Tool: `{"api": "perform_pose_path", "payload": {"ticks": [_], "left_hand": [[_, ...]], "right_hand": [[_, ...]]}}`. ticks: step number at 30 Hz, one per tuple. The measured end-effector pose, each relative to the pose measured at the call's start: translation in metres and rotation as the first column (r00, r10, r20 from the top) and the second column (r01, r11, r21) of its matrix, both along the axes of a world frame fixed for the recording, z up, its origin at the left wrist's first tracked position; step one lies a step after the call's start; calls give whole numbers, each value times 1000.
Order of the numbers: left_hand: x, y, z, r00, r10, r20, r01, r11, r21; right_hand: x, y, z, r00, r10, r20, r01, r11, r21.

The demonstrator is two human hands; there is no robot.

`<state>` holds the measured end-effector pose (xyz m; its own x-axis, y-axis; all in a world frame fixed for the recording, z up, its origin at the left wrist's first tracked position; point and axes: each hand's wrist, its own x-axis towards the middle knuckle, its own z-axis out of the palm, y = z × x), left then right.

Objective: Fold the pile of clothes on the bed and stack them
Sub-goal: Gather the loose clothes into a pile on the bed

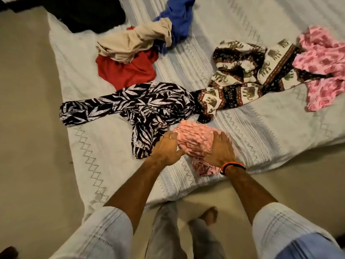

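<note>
Looks like the first fold's underway: left hand (166, 147) and right hand (220, 148), fingers flat and spread, press the crinkled pale pink garment (194, 142) near the white bed's (280, 128) front edge, so next I'd guess fold it over and start a stack.

Pink ruffled garment (194, 139) lies bunched at lower centre; leaf-print (141, 103), elephant-print (240, 71), red (127, 70), beige (134, 42), blue (179, 14) pieces lie unfolded above.

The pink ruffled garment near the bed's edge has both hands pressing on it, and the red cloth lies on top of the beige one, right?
Not quite. The head view shows both the left hand and right hand on the pink ruffled garment, but the beige cloth lies on top of the red cloth, not under it.
</note>
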<state>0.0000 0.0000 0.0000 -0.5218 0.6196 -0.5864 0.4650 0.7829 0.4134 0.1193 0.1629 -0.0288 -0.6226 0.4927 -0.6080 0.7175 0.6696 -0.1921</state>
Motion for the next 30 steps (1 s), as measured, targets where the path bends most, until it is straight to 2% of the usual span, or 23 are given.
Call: {"api": "perform_pose_path", "payload": {"ticks": [5, 9, 14, 16, 18, 20, 22, 24, 26, 30], "left_hand": [[-4, 12, -22, 999, 4, 52, -3, 1000, -6], [-2, 15, -27, 997, 17, 76, -16, 1000, -22], [-6, 18, -19, 981, 109, 162, -114, 993, 20], [-12, 20, -14, 967, 174, 187, -187, 981, 54], [-21, 19, -9, 972, 198, 126, -210, 973, 93], [-35, 18, -4, 972, 231, 42, -235, 954, 184], [-53, 20, -2, 953, 303, 31, -300, 919, 255], [-72, 24, -8, 939, 344, 15, -338, 915, 221], [-90, 30, -17, 944, 330, -28, -322, 934, 155], [-120, 50, -39, 965, 192, -179, -204, 978, -53]], "right_hand": [[-12, 1, -34, 990, -114, 79, 113, 993, 12], [-18, -4, -39, 991, -135, 11, 135, 991, -17], [-29, -14, -13, 909, -368, -196, 305, 907, -291], [-40, -19, 6, 864, -419, -279, 283, 863, -418], [-54, -24, 23, 818, -454, -353, 210, 807, -552], [-69, -26, 34, 764, -524, -378, 159, 720, -676], [-82, -22, 40, 688, -622, -373, 169, 637, -752], [-87, -17, 37, 634, -674, -378, 215, 623, -752], [-85, -10, 26, 625, -692, -361, 307, 643, -702], [-71, 14, -1, 718, -658, -228, 468, 698, -542]]}}
